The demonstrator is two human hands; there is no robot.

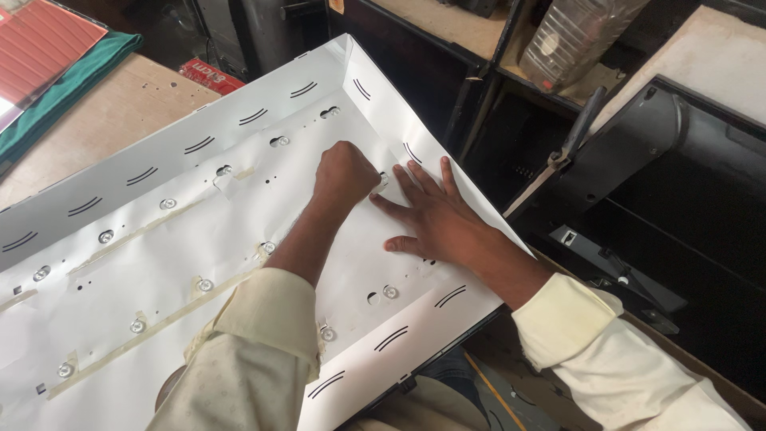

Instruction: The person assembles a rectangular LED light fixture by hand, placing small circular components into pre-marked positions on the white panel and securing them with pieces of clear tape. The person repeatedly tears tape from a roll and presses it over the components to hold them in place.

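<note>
A: The white reflector sheet (239,231) spreads under both hands. It looks thin, light and floppy, easily creased, so I'd take it by an edge.

B: Grip?

A: The right hand (435,219) lies flat and released on it. The left hand (343,175) is clenched just beside those fingertips, pinching one small lens (384,179).

B: Count?

A: One sheet; roughly fifteen lenses show.
</note>
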